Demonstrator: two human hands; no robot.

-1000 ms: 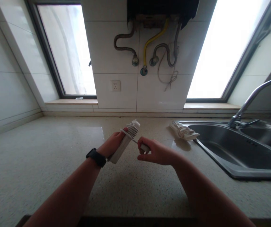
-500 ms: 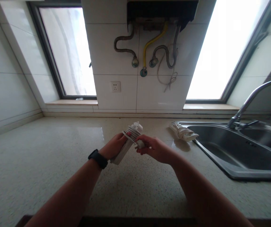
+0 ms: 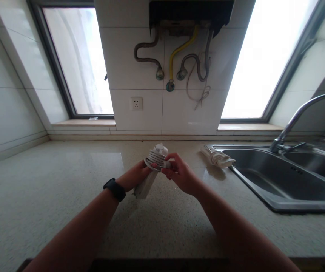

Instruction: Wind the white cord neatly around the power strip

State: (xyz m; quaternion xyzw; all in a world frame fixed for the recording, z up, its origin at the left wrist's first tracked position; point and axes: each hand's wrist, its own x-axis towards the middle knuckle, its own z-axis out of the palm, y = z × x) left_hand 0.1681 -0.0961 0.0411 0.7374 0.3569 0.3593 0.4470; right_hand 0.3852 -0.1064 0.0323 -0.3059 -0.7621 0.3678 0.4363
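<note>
My left hand (image 3: 136, 175) is closed around a white power strip (image 3: 146, 185), held at a tilt above the counter. Loops of its white cord (image 3: 157, 158) are wound round the strip near its upper end, which has a round white end piece. My right hand (image 3: 179, 172) pinches the white plug (image 3: 168, 164) at the right side of the loops; fingers cover most of the plug. A second white power strip (image 3: 217, 156), its cord wrapped about it, lies by the sink's left edge, apart from both hands.
A speckled stone counter (image 3: 51, 200) spans the view. At the right sits a steel double sink (image 3: 281, 177) with a tall faucet (image 3: 298, 113). On the tiled wall are a socket (image 3: 136, 103) and hoses (image 3: 176, 49) under a dark heater (image 3: 190, 13).
My right hand has brought the plug up and left against the cord loops, hiding its prongs. The strip has turned slightly in my left hand. The view has shifted a little.
</note>
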